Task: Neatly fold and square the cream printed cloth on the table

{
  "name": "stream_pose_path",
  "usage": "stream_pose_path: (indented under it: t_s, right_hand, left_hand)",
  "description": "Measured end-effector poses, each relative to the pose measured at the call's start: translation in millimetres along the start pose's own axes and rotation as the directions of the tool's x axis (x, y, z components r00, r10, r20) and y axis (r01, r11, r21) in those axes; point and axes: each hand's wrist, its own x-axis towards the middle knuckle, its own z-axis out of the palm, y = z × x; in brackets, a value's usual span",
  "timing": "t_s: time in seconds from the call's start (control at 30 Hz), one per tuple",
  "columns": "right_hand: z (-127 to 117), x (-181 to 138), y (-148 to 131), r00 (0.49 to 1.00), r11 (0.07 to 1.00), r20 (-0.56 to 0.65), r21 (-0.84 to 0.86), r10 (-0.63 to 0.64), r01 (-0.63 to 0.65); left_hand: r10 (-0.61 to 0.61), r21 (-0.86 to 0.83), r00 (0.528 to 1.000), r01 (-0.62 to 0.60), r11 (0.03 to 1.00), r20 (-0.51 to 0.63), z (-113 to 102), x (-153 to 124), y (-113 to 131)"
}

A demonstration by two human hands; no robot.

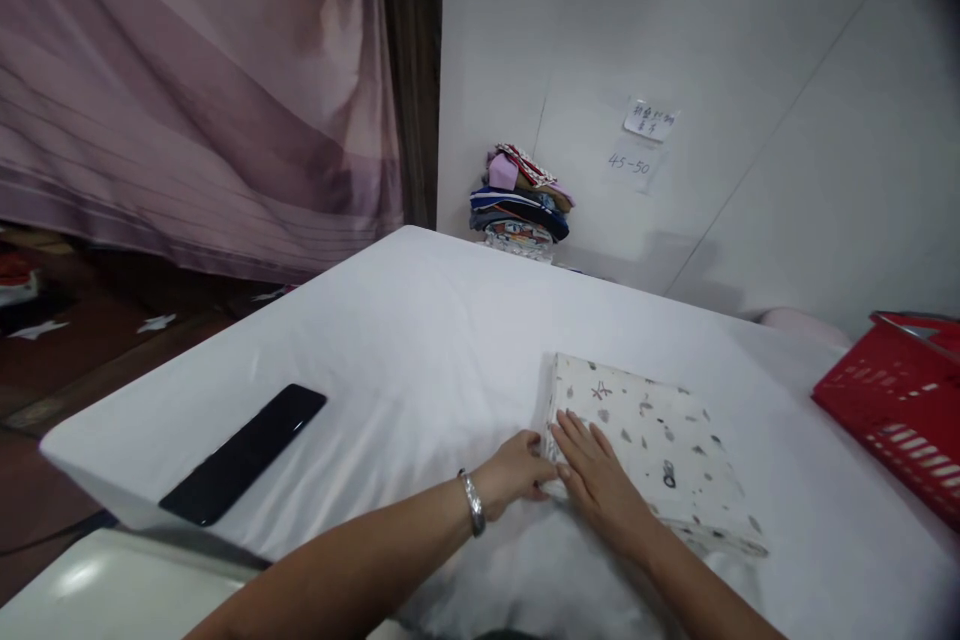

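Observation:
A folded white cloth (660, 440) with a small scattered print lies on the white-covered table, several layers thick. My left hand (520, 465), with a silver bracelet at its wrist, grips the cloth's near left corner, thumb and fingers closed around the edge. Flat on top of that same corner rests my right hand (596, 475), its fingers stretched out and pointing away from me. The two hands almost touch. The palm side of my right hand is hidden.
A black phone-like slab (244, 455) lies at the table's left. To the right stands a red plastic basket (892, 400). Beyond the far edge rises a stack of folded clothes (521, 200) against the wall, near paper notes (649, 120). A pink curtain (225, 100) hangs at left.

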Motion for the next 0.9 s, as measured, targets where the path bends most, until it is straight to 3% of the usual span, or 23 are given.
stream_pose_path:
  t_s: [0.13, 0.4, 0.63, 0.73, 0.8, 0.9]
  right_hand:
    - [-2, -3, 1, 0.999, 0.999, 0.008, -0.029, 0.031, -0.031]
    - [-13, -2, -2, 0.994, 0.995, 0.052, -0.014, 0.1, -0.1]
    - [-8, -1, -4, 0.994, 0.998, 0.08, -0.009, 0.07, -0.07]
    - [-22, -9, 11, 0.994, 0.994, -0.047, 0.052, 0.103, -0.101]
    - [-38, -19, 35, 0.946, 0.972, -0.226, 0.09, 0.233, -0.218]
    - [-67, -44, 81, 0.773, 0.88, -0.423, 0.178, 0.472, -0.44]
  left_hand:
    - [0.027, -0.007, 0.997, -0.027, 1.0, 0.07, -2, -2, -2]
    - [0.02, -0.064, 0.995, -0.014, 0.998, 0.095, -12, -15, -5]
    - [-0.048, 0.065, 0.996, 0.043, 0.997, 0.075, -18, -13, 9]
    - [-0.071, 0.06, 0.991, 0.065, 0.996, 0.11, -21, -7, 11]
    - [-0.062, 0.058, 0.992, 0.056, 0.997, 0.111, -22, -4, 11]
    - [-0.04, 0.067, 0.994, 0.033, 0.997, 0.099, -22, -1, 10]
